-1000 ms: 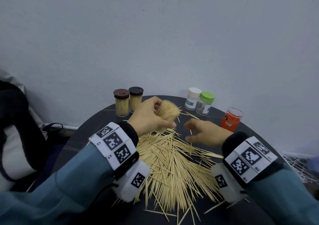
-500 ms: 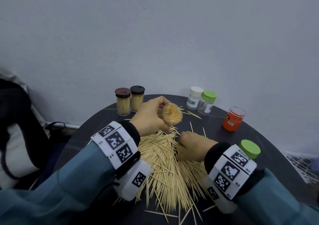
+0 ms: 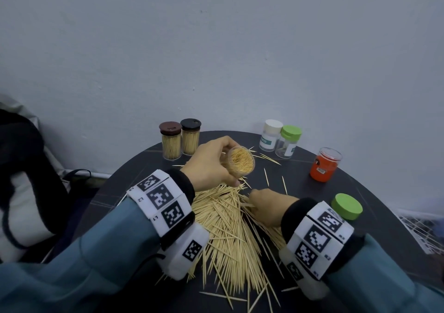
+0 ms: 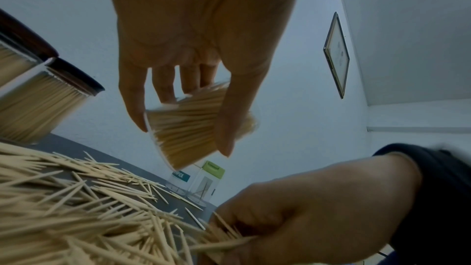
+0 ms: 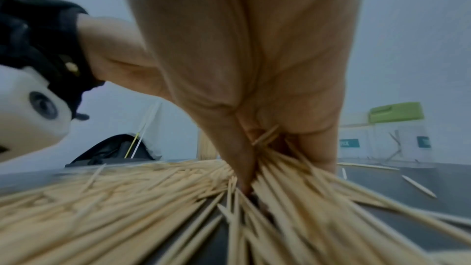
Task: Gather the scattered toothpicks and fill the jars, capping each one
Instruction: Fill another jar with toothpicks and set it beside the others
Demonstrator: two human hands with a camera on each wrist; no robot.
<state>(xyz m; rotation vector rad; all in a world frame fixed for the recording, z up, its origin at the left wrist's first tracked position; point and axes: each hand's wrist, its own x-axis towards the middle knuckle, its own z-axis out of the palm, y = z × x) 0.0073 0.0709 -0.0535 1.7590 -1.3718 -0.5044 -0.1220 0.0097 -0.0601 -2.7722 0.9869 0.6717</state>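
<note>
A big heap of loose toothpicks [image 3: 225, 238] [image 4: 76, 219] [image 5: 127, 198] covers the middle of the dark round table [image 3: 374, 219]. Above its far edge my left hand [image 3: 211, 166] [image 4: 183, 92] grips an uncapped clear jar [image 3: 240, 162] [image 4: 188, 128], packed with toothpicks and tilted with its mouth toward me. My right hand [image 3: 266, 204] [image 4: 305, 209] [image 5: 254, 148] is down in the heap, fingers curled around a bunch of toothpicks. A loose green cap [image 3: 346, 206] lies beside the right wrist.
Two full capped jars, brown-lidded [image 3: 170, 140] and black-lidded [image 3: 190, 136], stand at the back left. A white-capped jar [image 3: 270, 138], a green-capped jar [image 3: 288, 142] [image 4: 207, 180] and an open orange jar [image 3: 324, 165] stand at the back right. A dark bag [image 3: 21, 168] lies left of the table.
My right hand dropped from beside the jar into the heap and closed on toothpicks. The left hand turned the jar's mouth toward me. The green cap came into view.
</note>
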